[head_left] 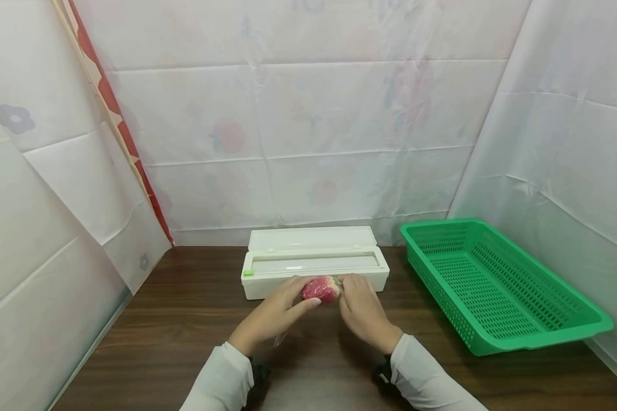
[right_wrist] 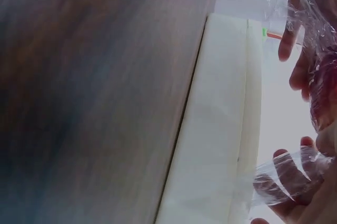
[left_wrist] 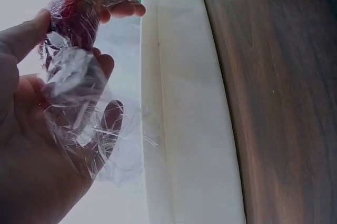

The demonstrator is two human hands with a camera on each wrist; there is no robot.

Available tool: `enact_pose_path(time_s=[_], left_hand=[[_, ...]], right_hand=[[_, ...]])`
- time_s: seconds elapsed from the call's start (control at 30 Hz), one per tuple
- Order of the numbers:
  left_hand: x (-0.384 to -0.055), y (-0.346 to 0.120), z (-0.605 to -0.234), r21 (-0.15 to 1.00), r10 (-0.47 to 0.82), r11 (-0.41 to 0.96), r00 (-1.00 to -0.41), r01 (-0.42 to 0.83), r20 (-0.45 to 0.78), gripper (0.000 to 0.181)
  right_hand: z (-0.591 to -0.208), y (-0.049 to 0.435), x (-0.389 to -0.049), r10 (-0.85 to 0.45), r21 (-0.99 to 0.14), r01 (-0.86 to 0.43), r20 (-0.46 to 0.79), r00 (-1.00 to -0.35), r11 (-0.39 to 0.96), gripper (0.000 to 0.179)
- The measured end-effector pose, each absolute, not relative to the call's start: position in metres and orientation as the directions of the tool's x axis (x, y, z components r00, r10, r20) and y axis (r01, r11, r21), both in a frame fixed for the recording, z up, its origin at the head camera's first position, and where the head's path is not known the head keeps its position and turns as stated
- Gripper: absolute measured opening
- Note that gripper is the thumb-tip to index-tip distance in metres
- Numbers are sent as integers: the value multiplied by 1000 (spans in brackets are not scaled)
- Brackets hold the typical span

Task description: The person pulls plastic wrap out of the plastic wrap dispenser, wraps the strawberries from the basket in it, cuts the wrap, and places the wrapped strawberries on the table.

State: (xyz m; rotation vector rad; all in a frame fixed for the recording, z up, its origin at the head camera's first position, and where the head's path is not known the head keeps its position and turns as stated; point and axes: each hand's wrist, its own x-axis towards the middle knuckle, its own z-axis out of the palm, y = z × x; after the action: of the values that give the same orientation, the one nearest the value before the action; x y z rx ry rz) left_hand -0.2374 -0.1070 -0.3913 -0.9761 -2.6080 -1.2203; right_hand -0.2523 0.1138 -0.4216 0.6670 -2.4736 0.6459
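A red-and-yellow fruit (head_left: 320, 290), wrapped in clear cling film, is held between both hands in front of a white cling film dispenser (head_left: 262, 289). My left hand (head_left: 275, 313) grips its left end, thumb on the near side and fingers on the far side. In the left wrist view, loose crumpled cling film (left_wrist: 79, 90) trails from the fruit over the left palm. My right hand (head_left: 366, 314) pinches the gathered film at the fruit's right end. More film (right_wrist: 292, 176) stretches across the right fingers in the right wrist view.
The dispenser's lid (head_left: 311, 237) stands raised at the back, and a green slider (head_left: 248, 273) sits at its left end. To the right is a green plastic basket (head_left: 478, 291). White sheeting (head_left: 308, 114) encloses the dark wooden table (head_left: 159, 337) on three sides.
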Motion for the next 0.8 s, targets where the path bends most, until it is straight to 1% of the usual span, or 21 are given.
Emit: enact_pose_path(time_s=[0.2, 0.4, 0.5, 0.7, 0.8], left_hand=[[-237, -109, -390, 732, 483, 422, -816, 535, 318, 49], [-236, -108, -389, 755, 473, 410, -827, 512, 303, 50], [-237, -108, -390, 764, 468, 402, -830, 505, 303, 51], [-237, -106, -391, 759, 474, 401, -825, 513, 307, 50], [-236, -105, -389, 750, 469, 411, -826, 518, 314, 51]], right_hand=[[-420, 112, -252, -282, -401, -554, 561, -778, 730, 18], [-416, 110, -250, -259, -500, -519, 500, -826, 693, 34], [-414, 110, -250, -258, -533, -515, 483, -837, 671, 36], [-416, 112, -249, -337, -508, -577, 490, -804, 640, 34], [-417, 113, -247, -363, -494, -584, 474, -802, 645, 34]])
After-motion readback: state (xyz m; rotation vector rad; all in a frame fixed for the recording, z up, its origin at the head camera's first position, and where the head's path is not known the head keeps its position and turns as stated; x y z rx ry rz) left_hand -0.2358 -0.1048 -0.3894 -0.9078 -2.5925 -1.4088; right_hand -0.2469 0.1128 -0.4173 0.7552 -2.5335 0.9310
